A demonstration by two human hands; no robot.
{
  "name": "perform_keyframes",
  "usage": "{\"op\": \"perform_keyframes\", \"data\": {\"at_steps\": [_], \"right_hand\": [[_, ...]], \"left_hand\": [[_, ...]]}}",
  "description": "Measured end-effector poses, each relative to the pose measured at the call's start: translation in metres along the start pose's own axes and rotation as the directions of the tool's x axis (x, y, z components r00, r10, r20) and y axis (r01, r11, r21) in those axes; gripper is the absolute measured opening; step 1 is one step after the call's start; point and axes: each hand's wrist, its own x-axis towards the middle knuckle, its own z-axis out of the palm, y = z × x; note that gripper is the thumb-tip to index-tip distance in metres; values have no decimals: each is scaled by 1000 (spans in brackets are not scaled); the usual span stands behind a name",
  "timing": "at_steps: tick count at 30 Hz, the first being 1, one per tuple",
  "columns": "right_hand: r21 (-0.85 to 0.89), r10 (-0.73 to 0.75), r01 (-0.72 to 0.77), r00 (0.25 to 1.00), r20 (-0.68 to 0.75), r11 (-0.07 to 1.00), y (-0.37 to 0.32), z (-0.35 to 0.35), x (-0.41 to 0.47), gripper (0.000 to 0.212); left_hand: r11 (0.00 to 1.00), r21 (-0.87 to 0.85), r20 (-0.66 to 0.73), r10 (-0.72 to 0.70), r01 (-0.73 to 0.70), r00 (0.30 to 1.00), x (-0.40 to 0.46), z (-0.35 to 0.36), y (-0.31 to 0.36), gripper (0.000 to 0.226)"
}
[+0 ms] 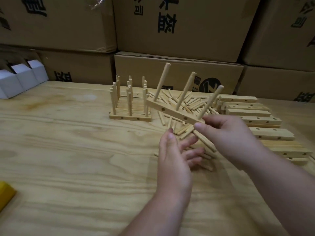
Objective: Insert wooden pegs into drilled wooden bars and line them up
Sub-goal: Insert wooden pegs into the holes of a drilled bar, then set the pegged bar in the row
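Observation:
My right hand [226,133] pinches the near end of a drilled wooden bar [172,111] held tilted above the table, with three pegs [185,90] standing in it. My left hand [175,155] hovers just below with relaxed, spread fingers, holding nothing. Under and behind the bar lies a heap of loose pegs [187,103]. At centre, several finished bars with upright pegs [130,106] stand lined up in a row. Bare drilled bars [255,120] are stacked at the right.
Cardboard boxes [179,28] wall off the back of the plywood table [76,159]. White folded cartons [18,77] sit at the far left. A yellow object [6,195] pokes in at the left edge.

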Motion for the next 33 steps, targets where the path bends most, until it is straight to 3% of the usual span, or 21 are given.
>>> {"op": "perform_keyframes", "data": {"at_steps": [6,11,16,24,33], "right_hand": [[-221,-151,201,963,222,954,-45,61,60,43],[-367,-105,230,938,330,901,-41,102,78,41],[-428,-51,196,943,328,882,-33,113,81,39],[-464,-67,221,943,325,858,-32,121,82,18],[-479,-141,239,963,231,845,-28,129,90,13]], "left_hand": [[994,44,53,-106,104,993,2,-1,-3,43],[993,56,42,-107,104,993,5,-5,-5,51],[986,152,-4,-72,71,997,7,-9,-10,61],[983,175,-67,-49,60,997,7,-10,-11,70],[967,247,-82,-48,67,995,5,-12,-3,48]]}}
